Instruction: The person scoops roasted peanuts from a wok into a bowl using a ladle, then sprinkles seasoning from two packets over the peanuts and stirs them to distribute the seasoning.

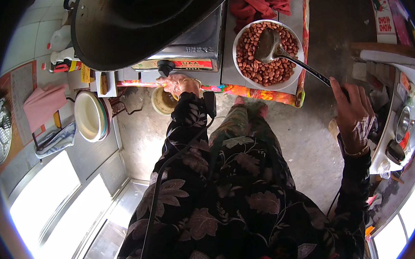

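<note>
My right hand [354,113] grips the end of the dark handle of a metal wok spatula [269,49]. The spatula's blade rests on reddish peanuts [248,66] that fill a white bowl [236,70] on the counter. At the counter's front edge, my left hand [176,84] is close beside the black knob [165,68] of a gas stove [199,36]. Whether its fingers touch the knob I cannot tell. Over the stove sits a large dark wok [128,25], its side handle to the left; no food shows inside it.
A red cloth [254,6] lies behind the bowl. Bottles [61,38] and small boxes [87,74] stand left of the wok. Stacked basins [89,117] hang or lean at left. A bucket [161,103] is on the floor below my left hand. At right are shelves with pans [395,151].
</note>
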`<state>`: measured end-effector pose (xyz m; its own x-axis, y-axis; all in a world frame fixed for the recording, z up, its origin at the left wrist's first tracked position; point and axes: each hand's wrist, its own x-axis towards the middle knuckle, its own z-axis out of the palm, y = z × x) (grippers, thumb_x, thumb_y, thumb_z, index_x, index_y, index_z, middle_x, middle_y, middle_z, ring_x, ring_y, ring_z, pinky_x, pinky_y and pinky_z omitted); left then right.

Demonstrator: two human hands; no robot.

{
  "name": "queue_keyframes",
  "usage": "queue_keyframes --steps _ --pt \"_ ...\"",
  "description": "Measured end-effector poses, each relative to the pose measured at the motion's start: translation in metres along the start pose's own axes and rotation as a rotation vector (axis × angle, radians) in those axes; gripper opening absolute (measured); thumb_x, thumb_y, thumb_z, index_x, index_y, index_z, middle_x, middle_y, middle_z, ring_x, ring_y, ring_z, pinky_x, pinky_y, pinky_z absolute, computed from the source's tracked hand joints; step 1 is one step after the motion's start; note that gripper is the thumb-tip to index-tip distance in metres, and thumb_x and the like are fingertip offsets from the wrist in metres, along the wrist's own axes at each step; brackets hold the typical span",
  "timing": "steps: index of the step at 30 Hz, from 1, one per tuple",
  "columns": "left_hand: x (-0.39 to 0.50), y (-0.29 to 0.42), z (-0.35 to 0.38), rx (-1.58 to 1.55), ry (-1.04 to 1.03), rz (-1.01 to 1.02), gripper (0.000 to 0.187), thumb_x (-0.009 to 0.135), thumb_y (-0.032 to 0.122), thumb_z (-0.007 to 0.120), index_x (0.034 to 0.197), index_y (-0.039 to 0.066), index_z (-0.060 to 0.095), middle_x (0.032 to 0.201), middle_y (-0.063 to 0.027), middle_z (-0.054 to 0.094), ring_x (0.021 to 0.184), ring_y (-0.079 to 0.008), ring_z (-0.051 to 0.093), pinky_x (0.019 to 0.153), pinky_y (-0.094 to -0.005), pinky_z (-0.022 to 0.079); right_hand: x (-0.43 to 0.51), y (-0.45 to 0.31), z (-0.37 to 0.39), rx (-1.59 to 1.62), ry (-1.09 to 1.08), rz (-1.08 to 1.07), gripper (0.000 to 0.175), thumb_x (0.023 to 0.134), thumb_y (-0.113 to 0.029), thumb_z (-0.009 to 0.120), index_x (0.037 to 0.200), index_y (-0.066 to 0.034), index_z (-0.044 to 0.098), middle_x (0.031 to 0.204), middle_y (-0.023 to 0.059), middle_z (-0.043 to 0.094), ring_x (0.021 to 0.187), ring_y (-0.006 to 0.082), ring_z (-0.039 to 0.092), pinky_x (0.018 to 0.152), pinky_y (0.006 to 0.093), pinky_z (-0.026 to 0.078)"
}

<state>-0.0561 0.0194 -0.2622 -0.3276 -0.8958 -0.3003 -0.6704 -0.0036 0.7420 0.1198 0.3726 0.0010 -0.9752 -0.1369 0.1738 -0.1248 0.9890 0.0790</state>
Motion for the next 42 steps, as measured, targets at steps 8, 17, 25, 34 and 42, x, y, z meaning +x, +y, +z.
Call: queue_keyframes --steps 8,17,25,34,42 --pt "0.011 0.001 0.006 0.146 -0.008 -0.020 0.067 0.104 0.053 0.030 0.136 -0.002 0.052 0.126 -0.0249 0.064 0.116 -0.0387 0.062 0.104 -0.0448 0.046 0.014 -0.008 0.028 0.079 0.037 -0.002 0.042 0.081 0.003 0.068 0.121 -0.0084 0.072 0.091 0.0073 0.060 0.085 0.0224 0.063 0.070 0.0362 0.056" --pt "0.012 0.004 0.013 -0.138 0.050 -0.211 0.071 0.104 0.055 0.028 0.135 -0.004 0.053 0.125 -0.0256 0.064 0.115 -0.0408 0.062 0.110 -0.0457 0.042 0.005 0.007 0.001 -0.044 -0.014 -0.041 0.039 0.082 0.002 0.069 0.119 -0.0085 0.073 0.091 0.0078 0.060 0.084 0.0217 0.062 0.069 0.0357 0.055" --pt "0.001 0.018 0.001 -0.167 -0.001 -0.301 0.077 0.103 0.060 0.026 0.132 -0.005 0.056 0.124 -0.0263 0.065 0.113 -0.0413 0.063 0.106 -0.0458 0.044 0.012 -0.005 0.006 0.015 -0.009 -0.106 0.043 0.080 -0.004 0.074 0.121 -0.0158 0.073 0.096 0.0063 0.063 0.087 0.0215 0.063 0.072 0.0354 0.056" --pt "0.006 0.012 0.005 -0.128 0.025 -0.285 0.073 0.104 0.057 0.029 0.128 -0.005 0.060 0.120 -0.0284 0.066 0.111 -0.0422 0.063 0.103 -0.0483 0.046 0.004 0.014 -0.002 -0.081 -0.028 -0.135 0.048 0.074 -0.001 0.067 0.122 -0.0092 0.071 0.101 0.0109 0.062 0.090 0.0266 0.063 0.078 0.0374 0.053" --pt "-0.003 0.020 0.001 -0.129 0.049 -0.266 0.072 0.104 0.056 0.028 0.130 -0.005 0.057 0.119 -0.0280 0.067 0.108 -0.0417 0.065 0.102 -0.0481 0.048 0.004 0.009 -0.011 -0.057 -0.029 -0.144 0.042 0.079 -0.007 0.075 0.120 -0.0146 0.072 0.097 0.0060 0.062 0.088 0.0207 0.062 0.073 0.0337 0.054"
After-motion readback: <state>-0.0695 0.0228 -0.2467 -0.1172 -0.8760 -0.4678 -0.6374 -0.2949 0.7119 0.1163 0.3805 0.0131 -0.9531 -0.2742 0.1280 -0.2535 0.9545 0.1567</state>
